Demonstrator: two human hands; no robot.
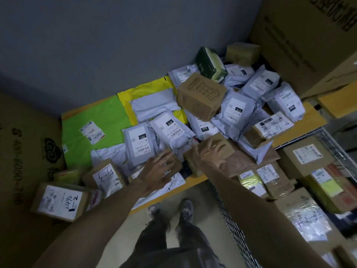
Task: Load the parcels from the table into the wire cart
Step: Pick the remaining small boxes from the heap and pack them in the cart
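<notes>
Risk: tilted carton perched on loose mailers could slide if lower parcels shift. Left grip spread over small box. Right grip splayed on brown box near bench edge, closure unclear. Wire cart just right, part-filled.

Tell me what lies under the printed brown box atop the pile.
Grey mailer bags stick out beneath the brown box; whatever lies directly under its middle is hidden.

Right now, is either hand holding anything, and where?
Left hand rests atop a small brown cardboard box, right hand atop a larger brown cardboard box; grip unclear.
</notes>
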